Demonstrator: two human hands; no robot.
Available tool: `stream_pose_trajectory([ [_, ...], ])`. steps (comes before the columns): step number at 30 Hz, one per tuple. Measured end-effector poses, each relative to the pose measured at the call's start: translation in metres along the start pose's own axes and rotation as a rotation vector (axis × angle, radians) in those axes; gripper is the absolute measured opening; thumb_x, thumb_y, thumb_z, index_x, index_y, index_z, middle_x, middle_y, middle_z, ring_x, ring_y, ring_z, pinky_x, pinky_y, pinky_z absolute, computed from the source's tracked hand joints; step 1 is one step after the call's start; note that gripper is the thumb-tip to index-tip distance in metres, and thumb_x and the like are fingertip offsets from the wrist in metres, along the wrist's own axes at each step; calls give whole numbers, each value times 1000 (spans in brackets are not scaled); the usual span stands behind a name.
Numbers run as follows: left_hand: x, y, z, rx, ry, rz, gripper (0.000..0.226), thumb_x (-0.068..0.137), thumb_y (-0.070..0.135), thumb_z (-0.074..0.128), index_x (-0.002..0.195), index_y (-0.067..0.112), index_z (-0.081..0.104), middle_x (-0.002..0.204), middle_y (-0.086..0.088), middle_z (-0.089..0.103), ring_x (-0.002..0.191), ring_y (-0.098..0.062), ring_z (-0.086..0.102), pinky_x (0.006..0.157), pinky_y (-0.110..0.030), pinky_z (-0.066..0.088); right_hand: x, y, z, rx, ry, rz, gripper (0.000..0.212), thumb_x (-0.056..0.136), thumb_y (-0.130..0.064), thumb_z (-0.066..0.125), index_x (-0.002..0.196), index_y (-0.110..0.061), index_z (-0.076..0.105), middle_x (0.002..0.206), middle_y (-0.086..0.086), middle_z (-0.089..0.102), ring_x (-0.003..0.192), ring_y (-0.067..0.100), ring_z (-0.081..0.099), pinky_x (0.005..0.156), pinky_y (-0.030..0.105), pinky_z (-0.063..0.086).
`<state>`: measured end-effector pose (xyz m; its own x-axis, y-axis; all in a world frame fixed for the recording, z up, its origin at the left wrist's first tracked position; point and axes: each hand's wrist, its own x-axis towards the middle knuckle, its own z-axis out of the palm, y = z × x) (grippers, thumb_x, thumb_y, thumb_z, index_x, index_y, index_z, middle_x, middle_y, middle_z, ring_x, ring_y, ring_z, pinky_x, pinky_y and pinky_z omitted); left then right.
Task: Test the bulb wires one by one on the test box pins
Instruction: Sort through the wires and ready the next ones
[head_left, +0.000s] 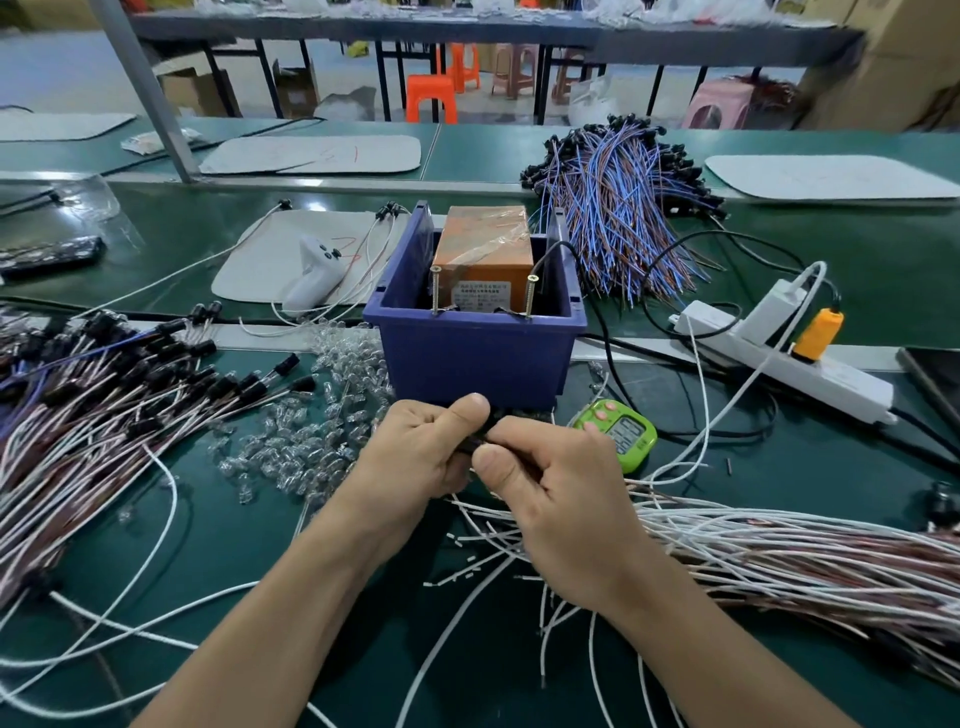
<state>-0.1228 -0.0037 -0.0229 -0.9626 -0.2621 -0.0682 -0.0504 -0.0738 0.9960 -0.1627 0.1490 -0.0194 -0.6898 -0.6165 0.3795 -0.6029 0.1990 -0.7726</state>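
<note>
Left hand (421, 447): fingers curled, thumb pressed on a small black-ended bulb wire (471, 446), just in front of the blue plastic bin (472, 358).
Right hand (550, 493): fingers curled, the same wire pinched from the other side; the exact handling is hidden.
Test box: orange taped box (485, 244) set inside the bin, mid-worktop; its two upright screw pins (435, 288) are touched by nothing.
Possibly done: heap of black-socketed wires (104, 395) by the left edge; this cannot be confirmed.
Judged left: large sheaf of white-and-brown wires (779, 551) toward the right edge, and loose clear glass bulbs (301, 447).
Stage: the held wire is judged readied, not yet tested.
</note>
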Motion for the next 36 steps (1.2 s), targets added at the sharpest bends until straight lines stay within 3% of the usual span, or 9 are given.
stream_pose_trajectory([
  [2, -1, -1, 0, 126, 93, 81, 67, 88, 46, 65, 48, 3, 34, 52, -8, 25, 52, -34, 17, 54, -48, 20, 0, 1, 0, -33, 2, 17, 33, 101, -31, 58, 69, -34, 52, 59, -13, 49, 57, 12, 47, 53, 16, 30],
  [6, -1, 1, -16, 351, 322, 216, 65, 86, 50, 63, 41, 18, 29, 44, 9, 23, 43, -14, 17, 45, -20, 16, 3, 5, -7, -33, -13, 83, 30, 100, -33, 57, 70, -28, 56, 59, -8, 51, 57, 11, 46, 54, 26, 36],
  [12, 2, -7, -24, 588, 456, 239, 61, 90, 55, 58, 60, 4, 45, 43, 7, 32, 42, -10, 27, 44, -28, 26, 3, 5, -12, -300, -9, 128, 25, 97, -45, 52, 80, -29, 62, 63, -11, 56, 66, 11, 53, 59, 25, 36],
  [15, 4, -10, -21, 745, 493, 212, 48, 84, 61, 63, 60, 19, 57, 48, 11, 50, 49, -9, 46, 51, -21, 37, 1, 3, -6, -503, -94, 136, 26, 97, -47, 50, 81, -28, 58, 75, -12, 53, 77, 12, 48, 67, 33, 32],
  [19, 8, -14, -15, 701, 425, 116, 15, 74, 35, 87, 68, 34, 73, 63, 25, 67, 62, 5, 63, 59, -6, 42, 1, 1, -4, -531, -156, 122, 37, 95, -47, 47, 65, -27, 40, 62, -10, 45, 64, 13, 44, 62, 33, 29],
  [23, 9, -17, -6, 562, 295, 131, 34, 75, 4, 84, 85, 34, 75, 77, 24, 74, 72, 7, 70, 72, -8, 53, 0, -1, -5, -507, -214, 111, 33, 91, -47, 45, 72, -23, 57, 65, -5, 57, 64, 14, 51, 61, 32, 36],
  [27, 7, -18, 1, 487, 164, 152, 43, 86, -11, 66, 111, 21, 79, 97, 25, 76, 91, 8, 72, 85, -8, 53, 2, -1, -7, -483, -246, 105, 31, 89, -44, 46, 71, -22, 54, 66, -4, 57, 66, 15, 51, 62, 33, 38],
  [33, 1, 5, -22, 574, 433, 243, 37, 82, 1, 75, 80, 37, 80, 78, 24, 76, 78, 0, 74, 80, -22, 59, -1, 0, -4, -448, -190, 112, 31, 94, -44, 49, 73, -22, 56, 69, -8, 56, 70, 11, 50, 63, 31, 36],
  [36, 0, 18, -47, 834, 662, 94, 36, 80, 9, 70, 66, 42, 75, 66, 16, 72, 64, -17, 68, 66, -30, 55, 0, 0, -3, -387, -49, 104, 23, 99, -35, 56, 78, -25, 60, 73, -12, 54, 79, 9, 45, 68, 28, 33],
])
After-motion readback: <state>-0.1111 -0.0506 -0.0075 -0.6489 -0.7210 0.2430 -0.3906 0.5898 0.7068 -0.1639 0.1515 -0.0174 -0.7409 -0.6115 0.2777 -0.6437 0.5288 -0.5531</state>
